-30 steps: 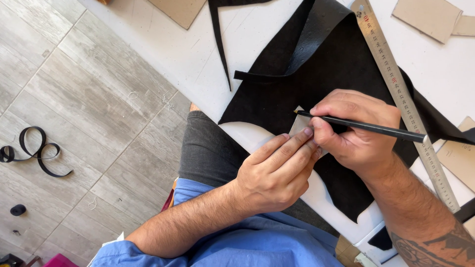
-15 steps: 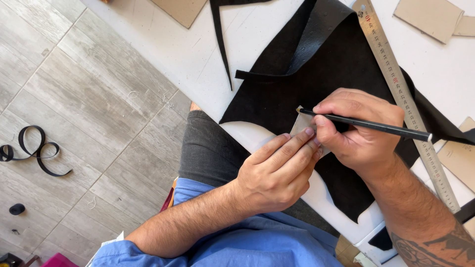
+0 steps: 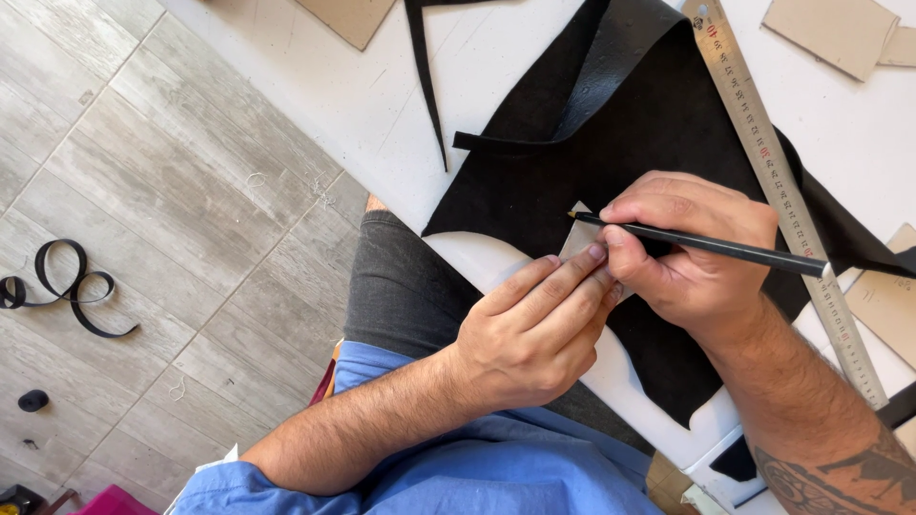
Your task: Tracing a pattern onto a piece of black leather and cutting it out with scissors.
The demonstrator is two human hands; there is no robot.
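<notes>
Your right hand [image 3: 692,253] is closed around a black pencil [image 3: 706,245], pinched between thumb and fingers near the tip. The pencil lies nearly level, its point aimed left and touching the upper edge of a small pale card [image 3: 579,238]; its back end reaches out past your knuckles to the ruler [image 3: 778,181].

Your left hand [image 3: 530,329] holds nothing. Its fingers are stretched out together and pressed flat on the card, fingertips just beside your right thumb. Most of the card is hidden under the two hands; only its top corner shows.

The card lies on a sheet of black leather [image 3: 572,162], near the sheet's lower left edge. The leather spreads over the white bench [image 3: 382,105], one flap folded over at the top, and runs on under your right hand and wrist. A thin black strip [image 3: 426,86] lies on the bench just left of it.

The steel ruler lies slantwise across the leather's right side, from the top of the view down past your right forearm. Brown cardboard pieces [image 3: 835,33] sit at the bench's top corners and right edge.

Below the bench edge: your grey-clad knee, blue shirt. On the floor [image 3: 143,191], well apart to the left, a curled black strap [image 3: 62,286].
</notes>
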